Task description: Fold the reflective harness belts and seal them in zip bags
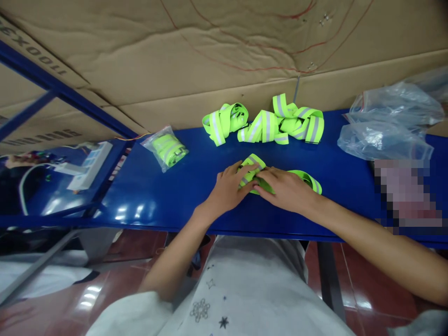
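A neon yellow-green reflective strap (255, 164) with a grey stripe lies on the blue table (168, 186) in front of me. My left hand (229, 186) pinches its folded left part between fingers and thumb. My right hand (285, 188) presses down on the middle of the same strap, fingers closed over it, while the strap's free end (310, 179) trails out to the right.
Several loose reflective straps lie in a pile (266, 122) at the table's back. A bagged strap (168, 148) sits at the left. Empty clear plastic bags (388, 123) lie at the right. Cardboard (210, 56) forms the back wall. A power strip (89, 165) rests on the left.
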